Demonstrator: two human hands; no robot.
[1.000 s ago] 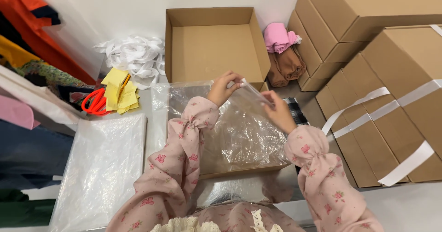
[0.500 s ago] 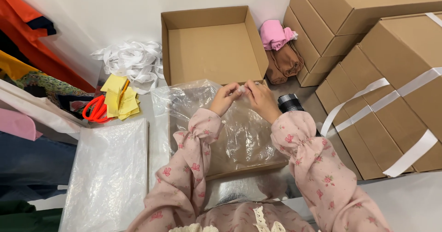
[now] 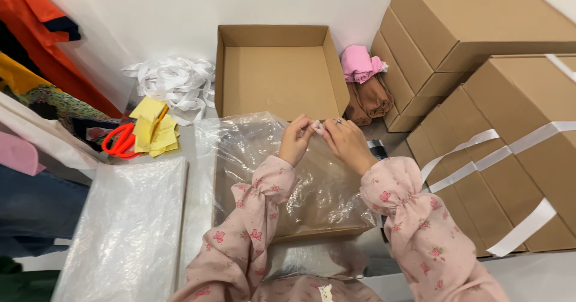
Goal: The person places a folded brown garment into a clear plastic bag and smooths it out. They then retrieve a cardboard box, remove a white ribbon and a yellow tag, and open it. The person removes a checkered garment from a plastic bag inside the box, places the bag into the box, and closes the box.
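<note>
A large clear crinkled plastic bag point(image 3: 288, 176) (a flat brown cardboard box inside it) lies on the table just before an open empty cardboard box point(image 3: 277, 74). The left hand point(image 3: 296, 140) and right hand point(image 3: 347, 143) meet at its far edge, fingertips pinching the plastic.

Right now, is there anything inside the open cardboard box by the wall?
No, the open cardboard box shows only its bare brown bottom.

hands point(image 3: 318, 135) together (previously apart)
</note>
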